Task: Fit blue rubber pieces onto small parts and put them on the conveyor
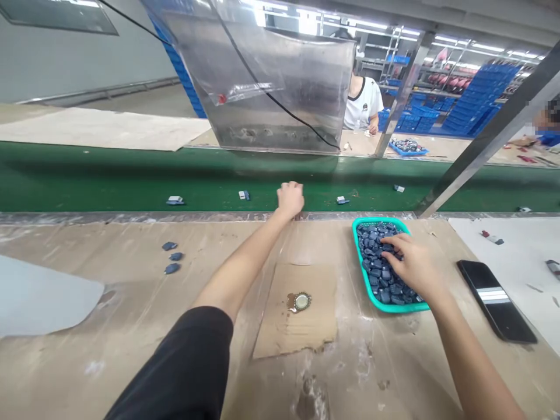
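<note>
My left hand reaches out over the green belt, its fingers curled down; whatever lies in them is hidden. Over a teal plastic basket, my right hand has thumb and forefinger apart, the tips at the small dark blue plastic pieces that fill it. Small blue-and-white parts lie along the belt, one part left of my left hand and another part to its right. Between my arms, a bottle cap sits on a cardboard sheet.
Loose dark blue pieces lie on the table at left. A black phone is right of the basket. A slanted metal post and a metal panel stand by the belt. Across it sits a person near a blue tray.
</note>
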A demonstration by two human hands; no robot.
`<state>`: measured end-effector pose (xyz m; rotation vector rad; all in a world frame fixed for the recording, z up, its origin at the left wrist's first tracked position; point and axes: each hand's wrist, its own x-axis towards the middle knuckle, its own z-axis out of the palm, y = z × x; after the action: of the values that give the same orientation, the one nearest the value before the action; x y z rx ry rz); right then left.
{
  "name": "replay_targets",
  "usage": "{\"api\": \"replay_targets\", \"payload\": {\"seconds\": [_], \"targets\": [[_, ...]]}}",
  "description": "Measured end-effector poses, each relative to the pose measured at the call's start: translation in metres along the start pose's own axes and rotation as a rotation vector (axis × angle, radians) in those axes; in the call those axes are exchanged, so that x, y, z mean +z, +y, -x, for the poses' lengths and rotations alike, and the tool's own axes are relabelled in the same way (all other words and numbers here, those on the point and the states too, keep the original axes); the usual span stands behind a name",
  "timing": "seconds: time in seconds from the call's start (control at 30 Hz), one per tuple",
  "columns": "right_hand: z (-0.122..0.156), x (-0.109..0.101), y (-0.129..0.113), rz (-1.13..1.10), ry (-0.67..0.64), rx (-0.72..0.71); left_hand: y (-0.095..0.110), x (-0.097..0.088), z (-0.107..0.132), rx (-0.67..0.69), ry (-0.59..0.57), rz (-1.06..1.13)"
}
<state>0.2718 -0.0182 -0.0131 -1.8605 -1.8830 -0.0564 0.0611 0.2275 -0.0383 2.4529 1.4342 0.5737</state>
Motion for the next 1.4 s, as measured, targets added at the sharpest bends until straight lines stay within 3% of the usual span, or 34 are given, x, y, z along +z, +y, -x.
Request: {"api": "replay_targets", "payload": {"seconds": [0.1, 0.2, 0.37, 0.47, 0.6, 0.73, 0.83, 0.9, 1.03, 1.2, 1.3, 1.4], "targets": [[0.001, 0.006, 0.0, -0.008, 0.019, 0.0, 0.043, 0.029, -0.015, 0.127, -0.083, 0.106], [0.002, 0.011, 0.004, 0.027, 0.025, -0.032, 0.078, 0.052, -0.03, 0.166, -0.147, 0.227], [0.003, 0.011, 0.007, 0.075, 0.119, -0.08, 0.097, 0.058, -0.043, 0.13, -0.196, 0.43], [0.005, 0.002, -0.003, -0.048, 0.209, -0.018, 0.085, 0.043, -0.024, 0.072, -0.212, 0.574], [0.01, -0.006, -0.039, -0.477, 0.261, 0.093, 0.047, 0.004, 0.045, 0.015, -0.32, 0.815], [0.014, 0.014, -0.083, -0.739, -0.035, -0.021, 0.007, -0.035, 0.13, -0.228, -0.413, 1.326], [0.016, 0.042, -0.107, -0.625, -0.286, -0.146, -0.013, -0.047, 0.177, -0.47, -0.407, 1.454], [0.018, 0.06, -0.116, -0.493, -0.376, -0.243, -0.02, -0.047, 0.197, -0.557, -0.369, 1.456], [0.02, 0.084, -0.125, -0.344, -0.448, -0.33, -0.024, -0.042, 0.217, -0.535, -0.333, 1.453], [0.019, 0.083, -0.13, -0.242, -0.513, -0.343, -0.023, -0.04, 0.222, -0.355, -0.387, 1.391], [0.016, 0.078, -0.131, -0.378, -0.465, -0.264, -0.02, -0.037, 0.224, -0.346, -0.365, 1.414], [0.012, 0.077, -0.132, -0.752, -0.27, -0.029, -0.015, -0.034, 0.227, -0.386, -0.312, 1.425]]}}
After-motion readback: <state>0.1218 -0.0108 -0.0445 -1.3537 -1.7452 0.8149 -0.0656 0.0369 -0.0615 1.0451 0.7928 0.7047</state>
